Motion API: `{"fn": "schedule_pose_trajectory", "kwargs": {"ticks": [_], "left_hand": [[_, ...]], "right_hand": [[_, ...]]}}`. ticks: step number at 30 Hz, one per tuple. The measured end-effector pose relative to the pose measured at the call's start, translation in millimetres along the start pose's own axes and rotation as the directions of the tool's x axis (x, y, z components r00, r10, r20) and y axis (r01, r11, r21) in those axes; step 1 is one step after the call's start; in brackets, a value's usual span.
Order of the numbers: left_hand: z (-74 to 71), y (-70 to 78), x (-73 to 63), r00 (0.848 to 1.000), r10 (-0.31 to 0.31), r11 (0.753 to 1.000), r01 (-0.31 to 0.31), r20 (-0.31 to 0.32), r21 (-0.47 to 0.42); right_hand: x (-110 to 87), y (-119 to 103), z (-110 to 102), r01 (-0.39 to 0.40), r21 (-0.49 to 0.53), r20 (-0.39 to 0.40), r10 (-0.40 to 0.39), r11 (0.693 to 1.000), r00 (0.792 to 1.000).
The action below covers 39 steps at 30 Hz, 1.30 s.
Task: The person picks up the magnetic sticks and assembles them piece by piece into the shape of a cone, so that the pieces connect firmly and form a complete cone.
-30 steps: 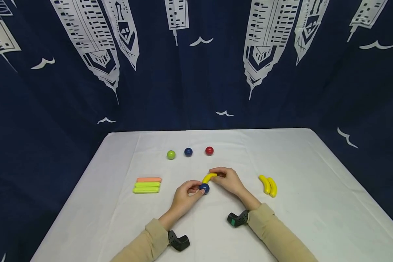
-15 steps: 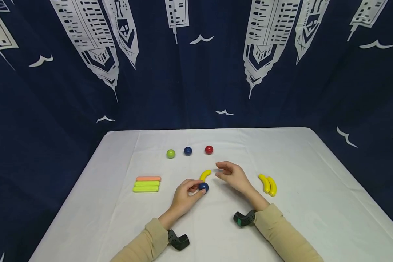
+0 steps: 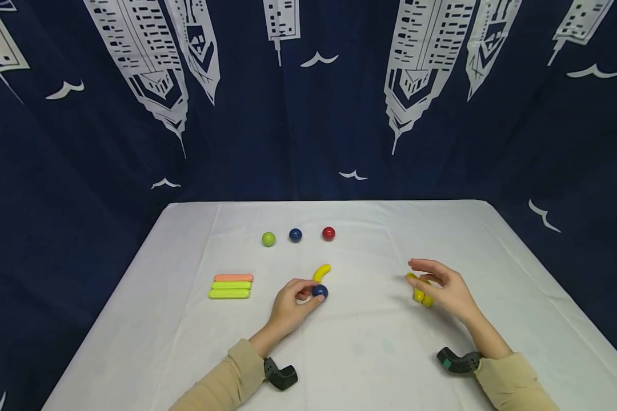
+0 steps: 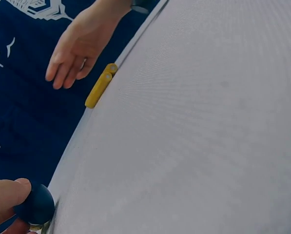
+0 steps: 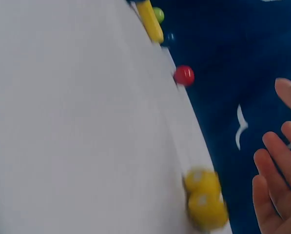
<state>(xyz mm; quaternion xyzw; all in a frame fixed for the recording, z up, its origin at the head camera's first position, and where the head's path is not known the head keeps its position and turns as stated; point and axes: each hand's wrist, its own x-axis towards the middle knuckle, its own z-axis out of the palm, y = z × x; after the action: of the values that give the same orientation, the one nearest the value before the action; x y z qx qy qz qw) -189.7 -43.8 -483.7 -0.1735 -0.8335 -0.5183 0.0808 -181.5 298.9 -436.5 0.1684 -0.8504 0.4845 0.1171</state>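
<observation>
My left hand (image 3: 289, 306) pinches a dark blue ball (image 3: 320, 291) between thumb and fingers on the white table. A curved yellow toy banana (image 3: 322, 272) lies just behind that ball; its near end meets or nearly meets it. Over on the right, my right hand (image 3: 446, 288) hovers with spread fingers above two more yellow bananas (image 3: 418, 296), partly covering them in the head view. In the right wrist view those two bananas (image 5: 206, 200) look blurred, and the fingers (image 5: 277, 175) stand apart from them, holding nothing.
Behind the hands lie a green ball (image 3: 268, 239), another blue ball (image 3: 295, 235) and a red ball (image 3: 328, 233) in a row. Left of my left hand are an orange stick (image 3: 233, 278) and two lime-green sticks (image 3: 229, 294). A dark blue printed cloth (image 3: 288, 125) hangs behind the table.
My right hand has let go of the middle banana and moved right, over the banana pair. The left hand keeps its hold on the blue ball in the same place.
</observation>
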Motion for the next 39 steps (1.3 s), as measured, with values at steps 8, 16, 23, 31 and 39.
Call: {"fn": "schedule_pose_trajectory", "kwargs": {"ticks": [8,16,23,31,39], "left_hand": [[-0.7,1.0,-0.6,1.0,-0.009,1.0,0.009,-0.002,0.005],[-0.1,0.7,0.1,1.0,-0.02,1.0,0.02,0.002,0.014],[-0.5,0.3,0.1,1.0,-0.014,1.0,0.014,0.003,0.011],[0.1,0.3,0.2,1.0,-0.016,1.0,0.016,-0.002,-0.001],[-0.4,1.3,-0.1,0.999,-0.033,0.999,0.033,-0.003,-0.002]], "right_hand": [[-22.8,34.9,-24.3,-0.064,0.044,0.069,0.06,0.997,0.996],[-25.1,49.8,-25.0,-0.097,-0.024,0.127,0.099,0.995,0.987],[-24.5,51.3,-22.9,-0.103,-0.077,0.141,0.113,0.992,0.984],[-24.1,51.2,-21.1,-0.139,-0.167,0.125,0.161,0.976,0.979],[-24.6,46.5,-26.3,-0.187,-0.201,0.098,0.21,0.962,0.973]]}}
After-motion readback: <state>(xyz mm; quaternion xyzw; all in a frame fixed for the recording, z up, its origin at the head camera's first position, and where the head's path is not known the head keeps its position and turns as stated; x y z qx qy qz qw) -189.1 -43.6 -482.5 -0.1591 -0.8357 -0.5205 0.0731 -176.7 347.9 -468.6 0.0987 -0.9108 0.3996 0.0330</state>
